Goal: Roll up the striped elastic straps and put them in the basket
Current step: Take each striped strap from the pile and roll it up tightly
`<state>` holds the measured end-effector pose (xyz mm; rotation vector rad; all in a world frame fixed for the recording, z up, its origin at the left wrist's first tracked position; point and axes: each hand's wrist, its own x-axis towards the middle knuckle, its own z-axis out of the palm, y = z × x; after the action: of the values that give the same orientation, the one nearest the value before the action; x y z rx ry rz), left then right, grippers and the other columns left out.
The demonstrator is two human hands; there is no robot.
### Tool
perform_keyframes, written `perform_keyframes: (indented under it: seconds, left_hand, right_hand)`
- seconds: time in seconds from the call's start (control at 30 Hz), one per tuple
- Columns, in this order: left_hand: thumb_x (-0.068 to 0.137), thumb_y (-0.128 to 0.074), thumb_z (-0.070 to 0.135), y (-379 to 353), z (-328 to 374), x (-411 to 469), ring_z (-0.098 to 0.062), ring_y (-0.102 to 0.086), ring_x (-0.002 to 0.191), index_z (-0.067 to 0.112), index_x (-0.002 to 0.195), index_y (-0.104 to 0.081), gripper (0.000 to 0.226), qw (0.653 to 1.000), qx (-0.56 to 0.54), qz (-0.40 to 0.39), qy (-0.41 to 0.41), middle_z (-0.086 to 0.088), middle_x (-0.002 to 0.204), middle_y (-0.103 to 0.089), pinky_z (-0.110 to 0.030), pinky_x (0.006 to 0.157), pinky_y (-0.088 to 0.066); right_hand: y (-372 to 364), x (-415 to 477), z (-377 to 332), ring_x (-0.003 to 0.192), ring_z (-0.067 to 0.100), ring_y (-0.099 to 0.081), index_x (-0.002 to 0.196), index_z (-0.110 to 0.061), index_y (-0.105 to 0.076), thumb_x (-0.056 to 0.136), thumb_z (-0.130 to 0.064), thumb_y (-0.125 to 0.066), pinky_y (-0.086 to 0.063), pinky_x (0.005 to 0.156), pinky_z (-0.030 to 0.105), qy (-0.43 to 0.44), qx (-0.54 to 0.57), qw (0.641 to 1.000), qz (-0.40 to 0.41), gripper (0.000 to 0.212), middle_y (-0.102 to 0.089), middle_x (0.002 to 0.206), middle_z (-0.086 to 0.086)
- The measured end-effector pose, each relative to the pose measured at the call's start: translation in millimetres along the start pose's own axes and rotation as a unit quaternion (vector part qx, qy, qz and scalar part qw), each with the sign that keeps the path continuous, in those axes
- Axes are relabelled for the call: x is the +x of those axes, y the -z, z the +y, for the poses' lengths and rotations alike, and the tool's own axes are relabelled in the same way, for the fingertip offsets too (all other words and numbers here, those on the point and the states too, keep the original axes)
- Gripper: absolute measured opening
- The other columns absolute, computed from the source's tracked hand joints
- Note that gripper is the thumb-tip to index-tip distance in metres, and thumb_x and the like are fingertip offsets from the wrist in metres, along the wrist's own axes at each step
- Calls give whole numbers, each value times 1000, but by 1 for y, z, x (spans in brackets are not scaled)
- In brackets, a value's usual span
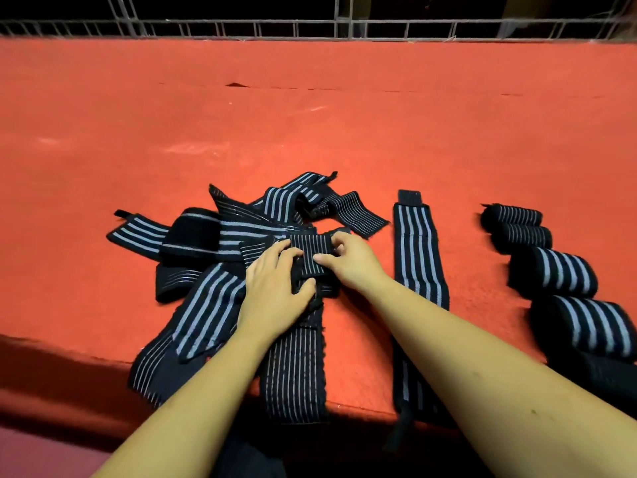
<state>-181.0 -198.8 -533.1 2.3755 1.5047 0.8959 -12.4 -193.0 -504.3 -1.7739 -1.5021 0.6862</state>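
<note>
A heap of black straps with pale stripes (213, 243) lies on the red table (310, 125). One thin-striped strap (296, 367) runs from the front edge up to a half-formed roll (312, 255) in the middle. My left hand (275, 291) and my right hand (351, 258) both grip that roll from either side. A flat wide-striped strap (418, 257) lies just right of my right hand. Several finished rolls (555, 270) stand in a column at the right. No basket is in view.
A metal wire grid fence (310, 27) runs along the far edge of the table. The front edge of the table drops off at the lower left, and some straps hang over it.
</note>
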Motion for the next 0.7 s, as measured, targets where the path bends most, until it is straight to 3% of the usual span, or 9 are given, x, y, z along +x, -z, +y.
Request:
perform_keyframes:
  seconds: [0.13,0.27,0.4,0.47,0.53,0.6,0.7]
  left_hand:
    - [89,-64,35,1,0,1,-13,-35,138,25,129,-54,43,999,-31,14,5,7,145,-40,-40,117,-22]
    - [92,-62,26,9,3,-3,-15,-43,129,23,118,-62,27,993,-105,55,10,4,134,-45,-47,114,-31]
    - [94,-58,27,17,6,1,-18,-51,116,20,106,-66,16,983,-152,87,46,1,119,-49,-48,108,-39]
    - [95,-61,23,23,10,8,-21,-52,113,20,103,-67,11,982,-157,67,79,-1,116,-50,-46,107,-39]
    - [95,-61,21,28,13,14,-24,-53,114,19,100,-67,9,983,-146,49,103,-2,115,-51,-43,108,-38]
    - [96,-58,21,36,22,20,-21,-52,113,19,99,-67,9,983,-145,59,97,-1,114,-54,-39,107,-38]
    - [99,-57,26,56,52,30,-5,-51,108,20,107,-65,13,975,-198,94,40,3,114,-59,-13,99,-35]
  right_hand:
    - [9,-4,-7,56,8,-42,66,-18,-47,83,-15,-75,-36,56,26,21,38,998,36,32,-48,60,-8]
    - [14,-13,-24,61,13,-43,67,-20,-44,84,-13,-70,-38,62,31,55,72,994,67,32,-47,63,-5]
    - [37,-20,-43,70,18,-45,66,-22,-38,88,-10,-62,-43,62,43,1,229,970,81,35,-47,72,3]
    - [59,-20,-48,68,18,-46,66,-21,-40,92,-7,-58,-38,55,34,-20,321,939,123,34,-48,70,4]
    - [82,-22,-52,64,21,-50,72,-22,-44,96,-7,-54,-39,51,30,-16,385,910,152,30,-51,73,9]
    - [100,-26,-53,69,25,-55,80,-21,-48,100,-11,-50,-45,54,38,-14,413,897,156,22,-55,81,13]
    - [114,-34,-53,76,26,-58,88,-22,-52,102,-17,-49,-53,64,52,-17,403,904,140,15,-59,89,12]
